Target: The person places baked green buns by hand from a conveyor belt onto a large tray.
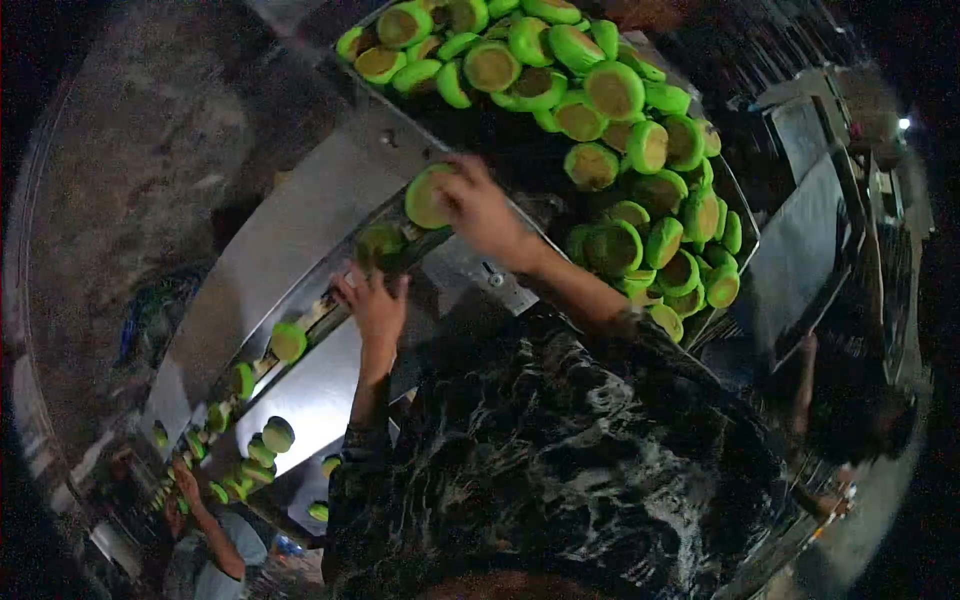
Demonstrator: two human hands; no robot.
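My right hand, a little blurred, has its fingers closed on the edge of a round green piece with a flat face, over the upper end of a narrow channel. My left hand lies lower along this channel with its fingers spread. Just above its fingertips sits another green piece, darker and in shadow. Further down the channel stands a single green round, with several more trailing off toward the lower left.
A metal tray at the upper right holds a heap of green rounds with brownish faces. More rounds lie on a bright metal surface. Another person's hand works at the channel's lower end. A further person is at the right.
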